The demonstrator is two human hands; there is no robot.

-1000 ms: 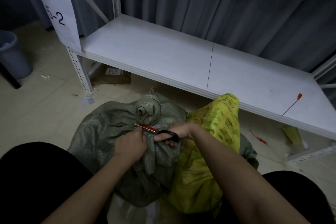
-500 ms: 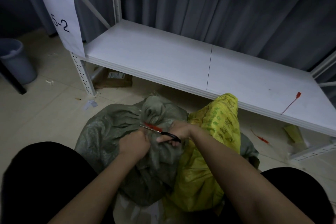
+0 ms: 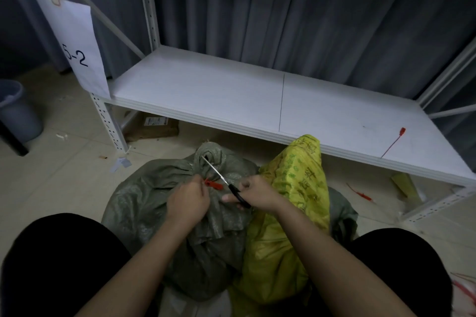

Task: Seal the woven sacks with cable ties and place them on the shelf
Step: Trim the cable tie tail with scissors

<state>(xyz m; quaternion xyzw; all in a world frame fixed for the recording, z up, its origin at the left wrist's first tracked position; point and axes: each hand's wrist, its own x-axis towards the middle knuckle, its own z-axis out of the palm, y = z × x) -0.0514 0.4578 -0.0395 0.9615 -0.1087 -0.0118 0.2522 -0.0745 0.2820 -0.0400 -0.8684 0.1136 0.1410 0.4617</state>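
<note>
Between the person's knees, seen from the head camera, a grey-green woven sack (image 3: 154, 203) sits on the floor with its neck bunched upward just beyond both hands. The left hand (image 3: 187, 204) is closed in a pinch on the sack's gathered neck, its fingertips touching a red cable tie (image 3: 212, 184) that wraps the neck. The right hand (image 3: 257, 194) is curled through the black handles of a pair of scissors (image 3: 226, 181), holding them. Half a second earlier the blades lay nearly level, right against the red tie; now they angle up and away from the hands, the tip resting against the twisted top of the sack, and more of the tie's red head shows between the two hands. Whether the blades are parted cannot be told.

Just right of the right hand, a yellow woven sack (image 3: 298, 188) with green print leans against the grey-green one. Beyond both hands runs a white shelf (image 3: 206, 92), and far to the right of the right hand a spare red cable tie (image 3: 392, 142) lies on its board. Another red tie (image 3: 360, 193) lies on the floor under that end. Left of the left hand, well apart, a paper label (image 3: 77, 46) marked 5-2 hangs on the shelf post; since the earlier frame the view has tipped, so it sits lower.
</note>
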